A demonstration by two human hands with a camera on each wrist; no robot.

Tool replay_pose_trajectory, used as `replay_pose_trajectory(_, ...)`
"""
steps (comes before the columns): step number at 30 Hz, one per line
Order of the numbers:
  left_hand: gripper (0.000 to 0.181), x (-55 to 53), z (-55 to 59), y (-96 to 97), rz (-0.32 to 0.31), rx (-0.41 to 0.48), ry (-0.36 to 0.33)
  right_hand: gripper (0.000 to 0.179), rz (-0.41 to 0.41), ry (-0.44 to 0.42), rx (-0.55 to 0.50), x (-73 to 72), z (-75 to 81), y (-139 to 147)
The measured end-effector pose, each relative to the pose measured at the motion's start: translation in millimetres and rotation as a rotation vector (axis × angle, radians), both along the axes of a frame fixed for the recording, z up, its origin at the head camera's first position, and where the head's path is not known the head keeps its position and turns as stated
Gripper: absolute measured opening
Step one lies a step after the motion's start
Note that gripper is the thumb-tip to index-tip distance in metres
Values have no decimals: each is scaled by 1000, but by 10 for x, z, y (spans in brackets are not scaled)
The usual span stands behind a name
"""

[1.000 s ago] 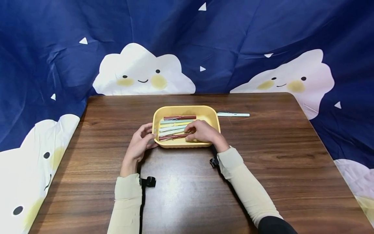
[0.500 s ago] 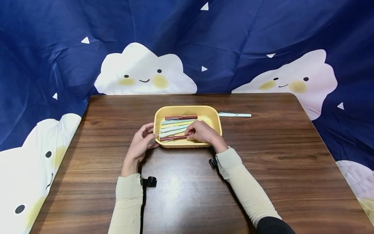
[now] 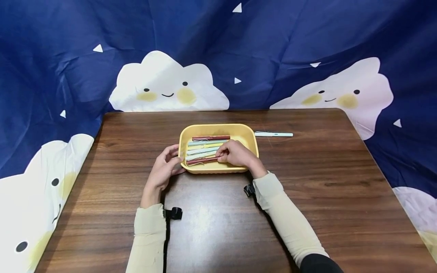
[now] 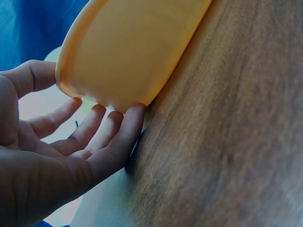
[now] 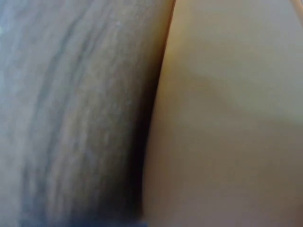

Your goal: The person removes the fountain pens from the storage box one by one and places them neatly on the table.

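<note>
A yellow plastic box sits on the wooden table, with several clipped pens lying side by side inside. My left hand holds its left end, thumb at the rim and the other fingertips against the outer wall, as the left wrist view shows. Reaching over the box's front right rim, my right hand pinches the right end of the nearest dark red pen. Beyond that pen lie pale mint pens, a yellow pen and another dark red pen. The right wrist view shows only box wall and table, no fingers.
A pale blue pen lies on the table just right of the box. A blue curtain with white clouds hangs behind the table's back edge. Black camera straps are on both wrists.
My right thumb and fingers have drawn together on the end of the near dark red pen. My left hand keeps its place at the box's left end.
</note>
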State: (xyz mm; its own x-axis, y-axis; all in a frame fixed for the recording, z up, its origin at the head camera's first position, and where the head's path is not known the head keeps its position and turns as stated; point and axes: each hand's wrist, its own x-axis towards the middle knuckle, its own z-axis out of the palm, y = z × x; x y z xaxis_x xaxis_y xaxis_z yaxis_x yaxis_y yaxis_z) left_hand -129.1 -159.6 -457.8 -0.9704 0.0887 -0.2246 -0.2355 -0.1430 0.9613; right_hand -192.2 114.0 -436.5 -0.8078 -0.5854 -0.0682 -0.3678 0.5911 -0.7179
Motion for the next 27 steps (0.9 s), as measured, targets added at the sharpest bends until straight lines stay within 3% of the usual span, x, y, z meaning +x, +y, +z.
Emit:
replay_pose_trajectory(16, 53, 4, 18, 2, -4, 3, -6, 5, -55, -4, -48, 11, 107, 63)
replay_pose_trajectory(27, 54, 11, 7, 8, 7, 8, 20, 6, -72, 98, -97, 13, 316, 240)
